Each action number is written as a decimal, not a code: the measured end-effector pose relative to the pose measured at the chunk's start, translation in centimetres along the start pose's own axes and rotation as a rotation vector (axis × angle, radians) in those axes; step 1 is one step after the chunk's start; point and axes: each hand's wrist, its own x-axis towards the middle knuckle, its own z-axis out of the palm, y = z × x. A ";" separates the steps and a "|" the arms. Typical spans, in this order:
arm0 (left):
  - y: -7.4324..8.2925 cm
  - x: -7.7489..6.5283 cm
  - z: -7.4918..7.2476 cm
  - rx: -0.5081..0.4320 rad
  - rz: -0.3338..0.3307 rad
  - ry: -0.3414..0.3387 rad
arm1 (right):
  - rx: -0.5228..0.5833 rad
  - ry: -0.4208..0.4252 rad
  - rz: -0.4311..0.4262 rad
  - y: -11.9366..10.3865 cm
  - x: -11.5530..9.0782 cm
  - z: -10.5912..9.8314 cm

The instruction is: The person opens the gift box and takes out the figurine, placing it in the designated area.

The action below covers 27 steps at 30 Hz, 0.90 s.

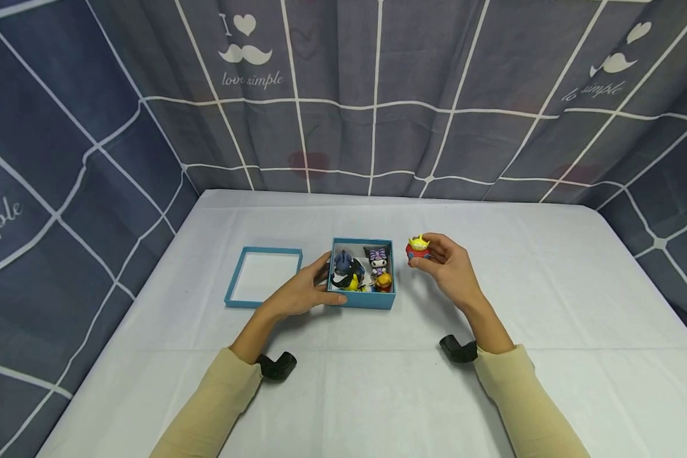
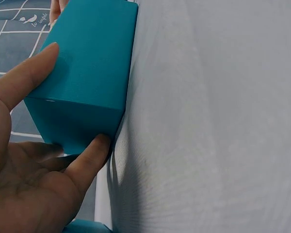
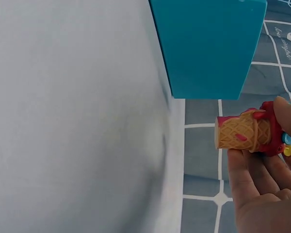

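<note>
A teal box (image 1: 362, 300) without its lid stands on the table, small toy figures inside it. My left hand (image 1: 302, 291) holds the box at its left front corner; in the left wrist view its thumb lies on one side and its fingers on the adjoining side. To the right of the box, my right hand (image 1: 448, 264) pinches a toy figure (image 3: 245, 132) between thumb and fingers. This figure has a waffle-cone base, a red middle and a yellow-green top. In the box are a dark blue figure (image 1: 343, 261) and a purple-and-black figure (image 1: 378, 259), among several others.
The teal-rimmed lid (image 1: 236, 280) lies on the table left of the box, its white inside facing up. A white cloth covers the table (image 1: 412, 394). Dark grey curtains with white grid lines (image 1: 343, 140) hang behind and at both sides.
</note>
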 end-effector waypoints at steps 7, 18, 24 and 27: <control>0.0 0.0 0.0 0.006 0.007 -0.001 | -0.018 -0.014 0.034 0.5 0.3 -0.1; 0.0 -0.1 0.0 0.019 -0.003 0.002 | -0.046 -0.038 0.091 1.1 0.7 -0.1; 0.0 -0.2 0.0 0.019 -0.014 -0.001 | -0.075 -0.067 0.100 1.6 1.1 0.0; 0.0 -0.2 0.0 0.019 -0.014 -0.002 | -0.095 -0.075 0.106 1.8 1.3 0.0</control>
